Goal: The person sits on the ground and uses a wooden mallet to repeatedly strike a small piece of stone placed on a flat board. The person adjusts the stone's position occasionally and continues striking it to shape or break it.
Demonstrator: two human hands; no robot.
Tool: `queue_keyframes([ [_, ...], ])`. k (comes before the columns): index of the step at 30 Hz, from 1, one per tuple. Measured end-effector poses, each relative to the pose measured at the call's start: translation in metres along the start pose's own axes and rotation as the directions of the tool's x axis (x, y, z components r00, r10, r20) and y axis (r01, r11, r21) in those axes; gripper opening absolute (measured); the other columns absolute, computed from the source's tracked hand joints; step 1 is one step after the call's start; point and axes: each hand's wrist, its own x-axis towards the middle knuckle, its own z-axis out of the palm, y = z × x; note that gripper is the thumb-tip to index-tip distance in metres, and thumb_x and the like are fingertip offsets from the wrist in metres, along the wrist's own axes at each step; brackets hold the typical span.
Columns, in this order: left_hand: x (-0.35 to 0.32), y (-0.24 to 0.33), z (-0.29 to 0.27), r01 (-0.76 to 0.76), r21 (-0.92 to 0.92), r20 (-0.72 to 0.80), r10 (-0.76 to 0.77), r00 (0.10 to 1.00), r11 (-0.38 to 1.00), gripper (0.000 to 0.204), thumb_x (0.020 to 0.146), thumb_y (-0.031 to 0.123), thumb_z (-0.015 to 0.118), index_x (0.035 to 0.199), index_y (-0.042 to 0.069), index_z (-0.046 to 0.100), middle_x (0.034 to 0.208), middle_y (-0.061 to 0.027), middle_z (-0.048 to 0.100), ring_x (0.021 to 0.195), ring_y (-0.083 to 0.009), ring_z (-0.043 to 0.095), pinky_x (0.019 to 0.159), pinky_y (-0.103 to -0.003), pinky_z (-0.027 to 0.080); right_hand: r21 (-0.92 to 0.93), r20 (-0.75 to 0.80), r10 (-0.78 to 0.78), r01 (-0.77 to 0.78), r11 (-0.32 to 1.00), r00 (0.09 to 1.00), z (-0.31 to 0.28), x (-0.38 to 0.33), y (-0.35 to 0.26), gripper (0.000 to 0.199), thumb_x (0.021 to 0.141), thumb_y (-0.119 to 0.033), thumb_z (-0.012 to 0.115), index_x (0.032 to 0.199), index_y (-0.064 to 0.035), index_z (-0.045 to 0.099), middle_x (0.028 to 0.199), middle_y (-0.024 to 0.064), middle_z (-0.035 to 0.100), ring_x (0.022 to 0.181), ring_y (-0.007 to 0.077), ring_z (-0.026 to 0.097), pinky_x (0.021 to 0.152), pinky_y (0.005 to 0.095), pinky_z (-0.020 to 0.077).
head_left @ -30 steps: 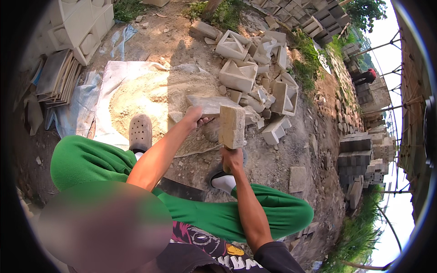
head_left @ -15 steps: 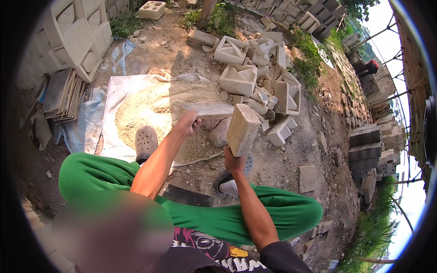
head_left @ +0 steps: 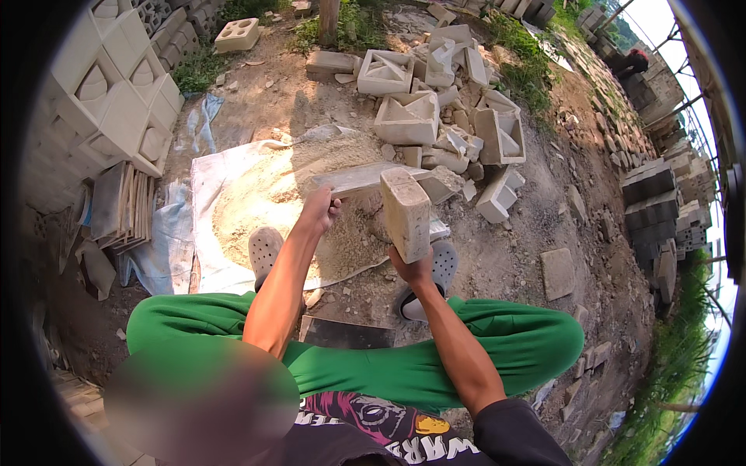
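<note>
**Two hands, one block each, rubble all round**

From the head view, my right hand (head_left: 414, 268) grips a pale oblong concrete block (head_left: 406, 213) from below, holding it upright above my grey clog (head_left: 435, 273). My left hand (head_left: 318, 210) clasps the near edge of a flat grey slab (head_left: 365, 177) lying over the sand pile (head_left: 268, 194) on a white sheet (head_left: 206, 194). Broken hollow blocks (head_left: 451, 132) crowd the ground just beyond; stacked patterned blocks (head_left: 116, 101) stand at my left.

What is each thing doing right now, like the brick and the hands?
Brick: upright, held from below.
Right hand: shut on the brick.
Left hand: gripping the slab.
Slab: lifted at one end over the sand.
Sand: heaped on a white sheet.
Hollow blocks: lying tumbled, some broken.
</note>
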Motion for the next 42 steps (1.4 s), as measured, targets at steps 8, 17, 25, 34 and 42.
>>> queue_keyframes([
  [8, 0.008, -0.031, -0.019, -0.114, 0.214, 0.065, 0.102, 0.993, 0.970, 0.014, 0.096, 0.021, 0.050, 0.101, 0.010, 0.044, 0.076, -0.0029, 0.052, 0.050, -0.0080, 0.050, 0.039, -0.021, 0.038, -0.079, -0.051, 0.375, -0.378, 0.923, 0.926, -0.010, 0.008, 0.022, 0.037, 0.073, -0.028, 0.075, 0.091, 0.0037, 0.070, 0.069, 0.0116, 0.071, 0.063, 0.0216, 0.070, 0.062, 0.0356, 0.0528],
  [17, 0.005, -0.102, -0.055, 0.084, 0.881, -0.012, -0.155, 0.988, 0.466, 0.038, 0.097, 0.035, 0.057, 0.121, 0.005, 0.054, 0.091, -0.0168, 0.070, 0.071, -0.0232, 0.071, 0.060, -0.037, 0.055, -0.056, -0.012, 0.694, -0.693, 0.719, 0.720, -0.002, -0.041, 0.069, 0.053, 0.070, -0.039, 0.076, 0.105, 0.0005, 0.072, 0.100, 0.0209, 0.073, 0.098, 0.0312, 0.071, 0.086, 0.0403, 0.0538],
  [25, 0.007, -0.083, -0.079, -0.119, 0.980, 0.199, 0.715, 0.671, -0.160, 0.050, 0.081, 0.036, 0.073, 0.124, 0.012, 0.062, 0.123, -0.0146, 0.061, 0.115, -0.0332, 0.056, 0.089, -0.047, 0.048, -0.090, 0.151, 0.795, -0.792, 0.604, 0.588, 0.000, -0.023, 0.068, 0.056, 0.072, -0.040, 0.075, 0.109, 0.0015, 0.070, 0.101, 0.0224, 0.073, 0.097, 0.0335, 0.071, 0.084, 0.0405, 0.0548],
  [34, 0.026, -0.061, -0.076, -0.057, 0.988, 0.127, 0.548, 0.827, -0.143, 0.067, 0.069, 0.030, 0.079, 0.130, 0.012, 0.059, 0.128, -0.0149, 0.056, 0.117, -0.0356, 0.049, 0.098, -0.046, 0.045, -0.016, 0.219, 0.762, -0.778, 0.628, 0.610, 0.023, -0.034, 0.103, 0.050, 0.071, -0.039, 0.076, 0.105, -0.0030, 0.072, 0.099, 0.0167, 0.074, 0.096, 0.0312, 0.071, 0.086, 0.0391, 0.0539],
  [42, 0.041, -0.065, -0.052, -0.625, 0.719, 0.694, 0.371, 0.617, -0.305, 0.057, 0.068, 0.013, 0.070, 0.124, 0.008, 0.059, 0.137, -0.0202, 0.051, 0.130, -0.0403, 0.044, 0.108, -0.046, 0.039, 0.062, 0.256, 0.769, -0.803, 0.592, 0.586, 0.016, -0.033, 0.090, 0.050, 0.071, -0.036, 0.078, 0.105, 0.0000, 0.072, 0.092, 0.0159, 0.074, 0.080, 0.0269, 0.073, 0.077, 0.0380, 0.0557],
])
